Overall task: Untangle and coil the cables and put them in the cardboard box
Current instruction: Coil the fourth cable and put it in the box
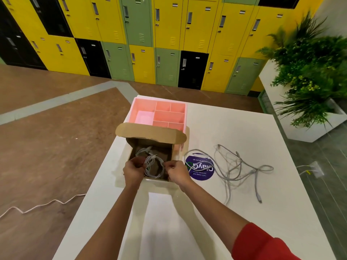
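A person's two bare forearms reach forward from the bottom edge, the right one showing a red sleeve (pixel 262 244), over a white surface (pixel 244 128). The left hand (pixel 133 170) and the right hand (pixel 176 170) each have their fingers curled around opposite sides of a coiled cable (pixel 154 166), pale grey and wound into a loose ring. They hold it just inside the open top of the cardboard box (pixel 150 131), whose flap stands folded back on the far side. More pale cable lies deeper in the box; whether it is a separate coil cannot be told.

The step in hand appears to be lowering this coil into the box. Next, both hands would need to let go without the loops springing open, then turn to what remains.

To the right of the box, a round purple sticker (pixel 201 170) is stuck to the surface. Over it and beyond it sprawl the tangled cables (pixel 238 166), grey, looped across one another, not yet sorted.

Just behind the box sits a pink divided tray (pixel 142 104). Farther off are a brown floor with a thin cord (pixel 37 205) on it at left, yellow, green and black lockers (pixel 140 25), and a leafy plant (pixel 309 72) at right.
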